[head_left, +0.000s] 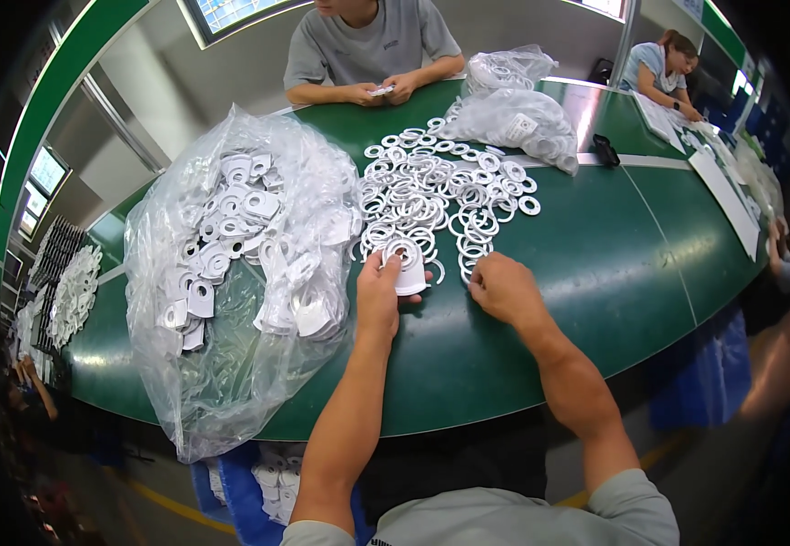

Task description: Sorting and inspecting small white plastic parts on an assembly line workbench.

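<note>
My left hand (379,293) is closed around a white plastic part (410,275), which has a round ringed end and a flat tab. Its thumb lies over the ringed end. To the right, my right hand (506,289) reaches the near edge of a spread of white plastic rings (417,196). Its fingers are pinched together at a white ring (468,270), mostly covered by the fingertips. Left of my hands, a large clear plastic bag (258,391) lies opened out, with many similar white tabbed parts (216,262) heaped in it.
Tied clear bags of white rings (524,123) sit at the back of the green table (595,264), beside a small black object (606,150). Across the table a person (363,55) handles a small white part. Another person (663,73) works at far right. Stacked white parts (75,291) stand far left.
</note>
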A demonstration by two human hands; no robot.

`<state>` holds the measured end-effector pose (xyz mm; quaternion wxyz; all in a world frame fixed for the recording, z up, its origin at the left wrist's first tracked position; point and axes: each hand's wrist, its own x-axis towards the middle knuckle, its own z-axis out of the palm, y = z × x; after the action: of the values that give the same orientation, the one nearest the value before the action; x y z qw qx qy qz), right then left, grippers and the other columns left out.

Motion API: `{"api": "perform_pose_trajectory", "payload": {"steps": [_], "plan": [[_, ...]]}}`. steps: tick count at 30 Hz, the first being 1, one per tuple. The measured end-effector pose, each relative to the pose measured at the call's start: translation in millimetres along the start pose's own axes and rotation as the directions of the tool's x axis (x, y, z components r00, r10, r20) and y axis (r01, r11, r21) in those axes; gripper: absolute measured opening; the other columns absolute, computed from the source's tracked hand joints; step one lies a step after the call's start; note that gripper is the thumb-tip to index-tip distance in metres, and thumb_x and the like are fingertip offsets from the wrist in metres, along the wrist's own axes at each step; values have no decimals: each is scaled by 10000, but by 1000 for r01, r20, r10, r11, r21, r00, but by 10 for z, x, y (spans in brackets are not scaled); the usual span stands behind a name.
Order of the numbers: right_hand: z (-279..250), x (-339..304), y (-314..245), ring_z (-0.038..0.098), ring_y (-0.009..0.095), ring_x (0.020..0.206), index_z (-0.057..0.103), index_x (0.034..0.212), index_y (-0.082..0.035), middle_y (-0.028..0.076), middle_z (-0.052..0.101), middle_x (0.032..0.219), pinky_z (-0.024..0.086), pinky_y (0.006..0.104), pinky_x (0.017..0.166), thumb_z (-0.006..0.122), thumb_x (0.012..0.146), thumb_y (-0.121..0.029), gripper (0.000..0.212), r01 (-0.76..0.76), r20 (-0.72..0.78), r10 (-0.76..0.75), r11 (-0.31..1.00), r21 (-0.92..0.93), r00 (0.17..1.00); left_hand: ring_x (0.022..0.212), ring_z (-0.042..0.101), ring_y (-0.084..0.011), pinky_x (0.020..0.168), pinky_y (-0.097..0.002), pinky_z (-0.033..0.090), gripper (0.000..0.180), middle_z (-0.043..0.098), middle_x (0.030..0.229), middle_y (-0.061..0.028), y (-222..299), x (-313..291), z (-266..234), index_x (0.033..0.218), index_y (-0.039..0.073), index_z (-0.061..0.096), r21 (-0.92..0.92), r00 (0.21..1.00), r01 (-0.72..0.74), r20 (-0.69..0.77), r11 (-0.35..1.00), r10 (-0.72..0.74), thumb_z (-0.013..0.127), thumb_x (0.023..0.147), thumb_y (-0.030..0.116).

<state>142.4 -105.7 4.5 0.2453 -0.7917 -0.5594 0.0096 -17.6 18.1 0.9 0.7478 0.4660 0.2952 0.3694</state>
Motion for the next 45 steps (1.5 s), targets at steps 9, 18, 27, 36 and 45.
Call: {"api": "perform_pose_trajectory", "payload": {"steps": [9,18,27,36,45], "plan": [[-318,177,268,564,106,582,611,890,16,61,597,741,483,281,553,610,833,-83,115,-217,-40,377,614,759,925,745,686,-218,461,-239,506,246,653,964,-134,-78,-48,64,1164,-2,463,43,996,34,81,998,-38,443,968,146],[-311,193,272,594,135,646,665,984,15,82,625,790,497,277,606,603,838,-59,175,59,-431,32,979,196,902,731,684,-201,462,-234,513,234,652,954,-136,-95,-73,80,1152,-1,462,121,993,7,118,993,-21,446,970,146],[-305,184,-50,660,185,709,505,1115,54,106,627,806,568,287,571,583,884,-65,271,-272,223,269,161,949,937,761,690,-250,499,-282,567,382,643,974,-138,-174,-41,105,1125,20,464,-105,966,141,233,984,-114,404,995,375],[-72,151,-101,484,62,489,612,793,5,25,576,681,352,199,392,687,838,-154,181,-353,274,308,239,905,911,805,682,-297,544,-327,587,393,627,1055,-168,-184,-85,120,1161,-2,459,-67,958,162,249,985,-140,358,1010,346],[-18,178,-81,455,42,492,627,795,0,2,561,633,332,194,414,702,821,-159,178,-319,172,340,444,837,925,801,683,-291,540,-324,588,395,630,1039,-164,-203,-60,202,1158,-6,462,-76,948,188,273,979,-161,364,1008,346]]}}
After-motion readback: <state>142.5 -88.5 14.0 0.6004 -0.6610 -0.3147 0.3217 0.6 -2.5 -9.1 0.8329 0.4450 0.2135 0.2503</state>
